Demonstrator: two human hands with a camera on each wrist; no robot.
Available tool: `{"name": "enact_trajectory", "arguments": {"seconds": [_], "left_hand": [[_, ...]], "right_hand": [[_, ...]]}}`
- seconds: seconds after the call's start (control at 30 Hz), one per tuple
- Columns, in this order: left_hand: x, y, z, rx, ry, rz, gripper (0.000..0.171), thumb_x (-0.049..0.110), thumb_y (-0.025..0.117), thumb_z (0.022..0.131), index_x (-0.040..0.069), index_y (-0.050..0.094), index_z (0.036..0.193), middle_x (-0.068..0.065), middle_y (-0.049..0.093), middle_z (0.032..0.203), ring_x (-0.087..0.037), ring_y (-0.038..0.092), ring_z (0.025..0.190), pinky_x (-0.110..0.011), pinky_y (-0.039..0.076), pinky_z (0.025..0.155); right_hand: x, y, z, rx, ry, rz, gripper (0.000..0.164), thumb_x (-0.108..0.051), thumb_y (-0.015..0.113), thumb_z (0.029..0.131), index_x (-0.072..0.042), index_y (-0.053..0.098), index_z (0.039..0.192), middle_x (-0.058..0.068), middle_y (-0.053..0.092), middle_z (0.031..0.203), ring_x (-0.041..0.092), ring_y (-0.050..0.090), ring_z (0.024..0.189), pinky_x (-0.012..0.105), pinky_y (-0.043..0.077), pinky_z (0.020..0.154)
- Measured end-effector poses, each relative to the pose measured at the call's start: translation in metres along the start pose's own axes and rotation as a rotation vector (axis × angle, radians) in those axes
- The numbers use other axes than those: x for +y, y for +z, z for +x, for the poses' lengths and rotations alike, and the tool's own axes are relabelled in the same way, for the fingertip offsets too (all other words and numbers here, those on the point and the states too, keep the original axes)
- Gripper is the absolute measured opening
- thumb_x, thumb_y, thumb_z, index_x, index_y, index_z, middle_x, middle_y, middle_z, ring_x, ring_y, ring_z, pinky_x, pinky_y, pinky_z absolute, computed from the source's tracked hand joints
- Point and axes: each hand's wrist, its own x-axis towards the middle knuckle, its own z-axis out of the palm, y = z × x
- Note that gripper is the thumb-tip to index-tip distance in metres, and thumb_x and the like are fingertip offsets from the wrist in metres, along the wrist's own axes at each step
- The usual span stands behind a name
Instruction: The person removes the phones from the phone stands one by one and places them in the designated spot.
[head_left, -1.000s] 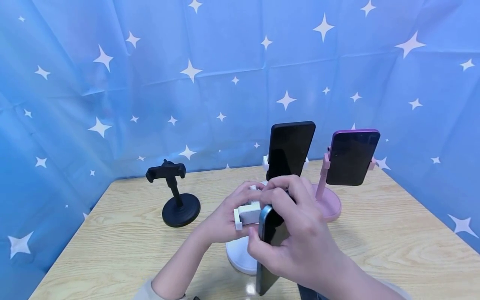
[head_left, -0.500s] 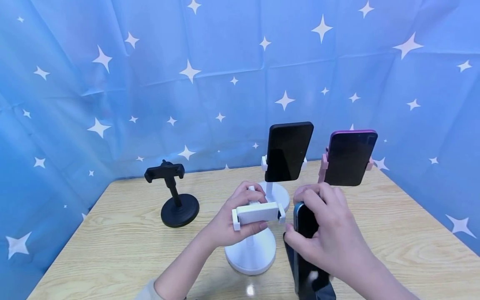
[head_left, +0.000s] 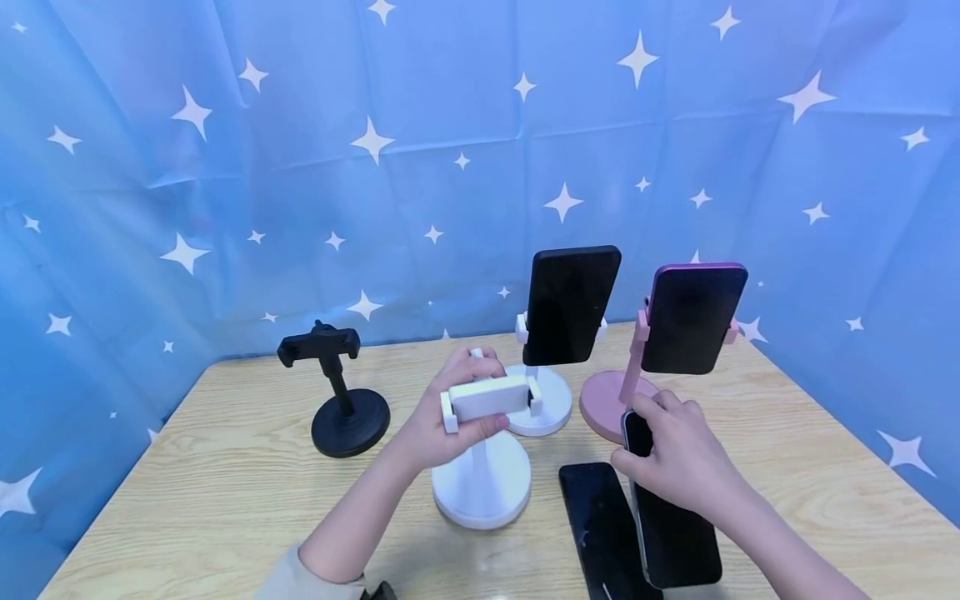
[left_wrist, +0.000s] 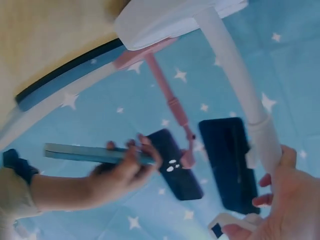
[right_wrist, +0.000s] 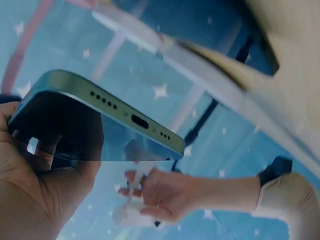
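Observation:
My left hand (head_left: 431, 427) grips the white phone stand (head_left: 480, 492) just behind its clamp (head_left: 491, 398), and nothing sits in that clamp. The stand's round base is on the table. To the right, my right hand (head_left: 678, 458) holds a smartphone (head_left: 675, 542) by its upper part, thumb on one side edge. Its dark screen faces up in the head view; the right wrist view shows the charging port on the phone's end (right_wrist: 135, 117). A second black smartphone (head_left: 596, 517) lies on the table, partly covered by the held one.
Behind stand another white stand (head_left: 543, 404) bearing a black phone (head_left: 573, 308) and a pink stand (head_left: 603, 408) bearing a purple-edged phone (head_left: 693, 321). A black stand (head_left: 351, 423) with a bare clamp is at the left. A blue starred cloth (head_left: 450, 192) hangs behind the wooden table.
My right hand has carried the phone away from the white stand's clamp, rightward and over the lying phone. My left hand keeps its grip on the stand, shifting slightly left in view.

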Motion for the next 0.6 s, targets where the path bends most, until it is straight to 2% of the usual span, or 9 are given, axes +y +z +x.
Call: {"name": "enact_trajectory", "arguments": {"seconds": [0.13, 0.3, 0.47, 0.6], "left_hand": [[-0.008, -0.013, 0.007, 0.040, -0.011, 0.040, 0.030, 0.010, 0.066, 0.081, 0.007, 0.051, 0.106, -0.017, 0.044, 0.104, -0.021, 0.042, 0.094, -0.031, 0.043, 0.071], [-0.023, -0.028, 0.016, 0.089, -0.044, 0.060, 0.031, 0.004, 0.067, 0.078, 0.007, 0.052, 0.105, -0.018, 0.044, 0.106, -0.021, 0.044, 0.094, -0.031, 0.043, 0.071], [-0.037, -0.043, 0.020, 0.136, -0.057, 0.084, 0.034, -0.006, 0.065, 0.073, 0.004, 0.052, 0.104, -0.017, 0.044, 0.106, -0.019, 0.044, 0.091, -0.030, 0.042, 0.067], [-0.048, -0.051, 0.021, 0.165, -0.102, 0.114, 0.035, -0.011, 0.063, 0.072, 0.001, 0.051, 0.103, -0.013, 0.045, 0.105, -0.018, 0.045, 0.085, -0.028, 0.041, 0.065]], "right_hand": [[0.019, 0.010, -0.001, -0.047, -0.001, -0.011, 0.040, -0.020, 0.070, 0.064, -0.001, 0.060, 0.099, 0.006, 0.050, 0.076, 0.019, 0.042, 0.067, 0.036, 0.033, 0.061], [0.038, 0.022, 0.000, -0.141, 0.022, 0.017, 0.034, -0.021, 0.069, 0.067, -0.001, 0.059, 0.092, 0.004, 0.046, 0.070, 0.018, 0.040, 0.063, 0.033, 0.030, 0.056], [0.046, 0.033, -0.001, -0.195, 0.018, 0.020, 0.030, -0.022, 0.069, 0.067, -0.003, 0.057, 0.087, 0.001, 0.042, 0.065, 0.016, 0.038, 0.061, 0.032, 0.029, 0.053], [0.047, 0.039, -0.001, -0.225, 0.022, 0.002, 0.026, -0.023, 0.069, 0.067, -0.007, 0.056, 0.082, 0.000, 0.042, 0.064, 0.016, 0.039, 0.062, 0.036, 0.033, 0.057]]}}
